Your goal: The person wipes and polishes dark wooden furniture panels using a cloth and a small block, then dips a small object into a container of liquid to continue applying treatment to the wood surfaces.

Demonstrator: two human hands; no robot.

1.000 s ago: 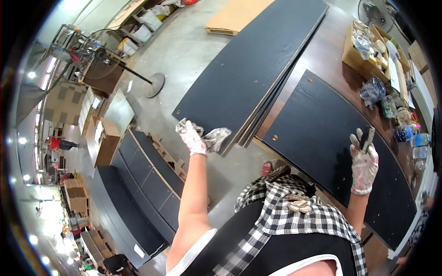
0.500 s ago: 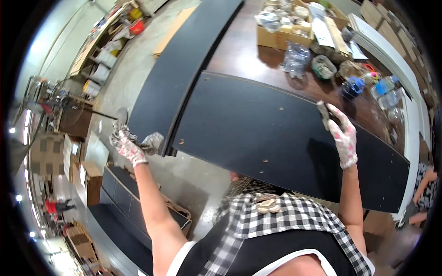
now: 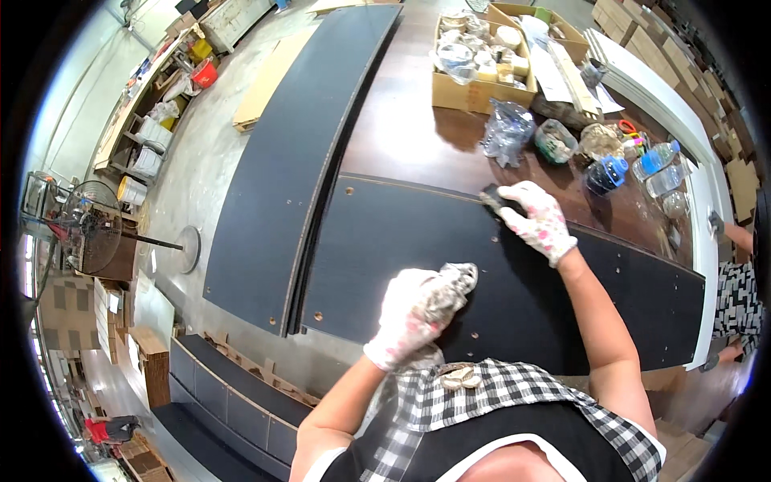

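Observation:
A dark panel [image 3: 385, 241] with several small holes lies in front of me. Over its near part, my left hand [image 3: 411, 315], in a white glove with pink spots, is closed on a crumpled grey-white rag [image 3: 461, 278]. My right hand [image 3: 540, 222], gloved alike, grips a small dark block [image 3: 492, 198] at the panel's far edge. Whether the block is a sanding block or a stiff pad cannot be told. A second long dark panel [image 3: 277, 161] lies alongside on the left, its edge next to the first.
On the brown tabletop [image 3: 401, 104] stand a cardboard box [image 3: 474, 95] of jars, a clear plastic bag [image 3: 507, 132], a blue-capped bottle [image 3: 606, 175] and water bottles [image 3: 657, 161]. A pedestal fan [image 3: 92, 225] stands left. Another person's patterned clothing [image 3: 735, 301] shows at far right.
My left hand has swung with the rag from beyond the left panel's near end to above the front panel. My right hand has moved left along the far edge with the block.

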